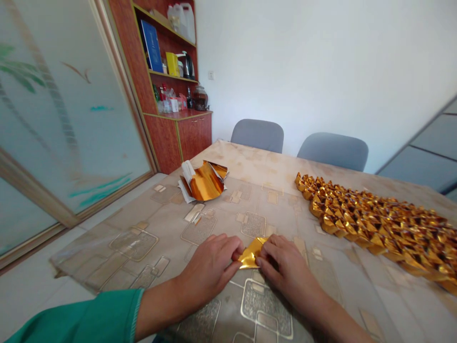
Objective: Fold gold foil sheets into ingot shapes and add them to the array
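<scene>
My left hand (210, 264) and my right hand (285, 267) rest on the table with their fingertips pinching a small piece of folded gold foil (251, 253) between them. The fingers hide part of the foil. Beyond my hands, a curled stack of gold foil sheets (203, 182) with white paper backing lies on the patterned table cover (250, 166). To the right, a large mass of folded gold foil pieces (378, 228) sits in tight rows, out of reach of both hands.
The table's near-left edge (82, 271) drops to a tiled floor. Two grey chairs (296, 143) stand at the far side. A wooden cabinet (167, 95) with cluttered shelves stands past the far-left corner, beside a frosted sliding door (64, 119).
</scene>
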The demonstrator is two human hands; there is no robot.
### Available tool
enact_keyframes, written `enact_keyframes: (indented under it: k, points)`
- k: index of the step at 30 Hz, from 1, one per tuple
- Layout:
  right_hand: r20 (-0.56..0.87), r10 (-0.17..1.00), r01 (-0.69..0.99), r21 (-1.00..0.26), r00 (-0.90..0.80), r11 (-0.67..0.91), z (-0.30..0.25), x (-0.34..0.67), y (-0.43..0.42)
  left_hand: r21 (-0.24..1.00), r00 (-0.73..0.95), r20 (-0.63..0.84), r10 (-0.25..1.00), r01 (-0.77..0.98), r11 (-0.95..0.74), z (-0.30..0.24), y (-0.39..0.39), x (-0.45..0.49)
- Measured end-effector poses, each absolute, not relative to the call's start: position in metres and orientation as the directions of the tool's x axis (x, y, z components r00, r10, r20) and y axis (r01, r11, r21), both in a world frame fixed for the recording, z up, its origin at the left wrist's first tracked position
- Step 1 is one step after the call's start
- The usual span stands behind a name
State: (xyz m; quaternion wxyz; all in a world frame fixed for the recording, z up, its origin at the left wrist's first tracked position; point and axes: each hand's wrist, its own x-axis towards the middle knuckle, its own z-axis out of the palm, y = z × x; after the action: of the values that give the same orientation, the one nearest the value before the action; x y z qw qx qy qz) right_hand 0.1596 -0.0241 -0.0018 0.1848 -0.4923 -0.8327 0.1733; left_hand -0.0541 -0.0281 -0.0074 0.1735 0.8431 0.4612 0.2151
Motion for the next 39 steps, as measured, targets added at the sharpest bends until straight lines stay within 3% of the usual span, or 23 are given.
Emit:
enact_keyframes:
  k: [10,14,17,26,39]
  points:
    - [0.176,0.878,0.762,-0.44,-0.446,0.475,-0.008,0.158,-0.025,0.368,0.565,0.301,0.768,0.674,-0.641,-0.013,-0.028,-0.065]
    - [0.202,0.868,0.748,-0.442,-0.454,0.495,-0.009,0.159,-0.026,0.289,0.621,0.427,0.657,0.595,-0.75,-0.009,-0.036,-0.067]
    - [0.203,0.868,0.741,-0.455,-0.454,0.494,-0.008,0.159,-0.027,0.247,0.697,0.406,0.592,0.54,-0.805,-0.005,-0.043,-0.07]
    - [0.211,0.865,0.749,-0.434,-0.455,0.5,-0.012,0.16,-0.028,0.587,0.49,0.247,0.836,0.611,-0.531,0.003,-0.033,-0.071]
    - [0.264,0.858,0.74,-0.435,-0.441,0.514,-0.016,0.159,-0.028,0.565,0.468,0.121,0.875,0.692,-0.449,-0.003,-0.022,-0.06]
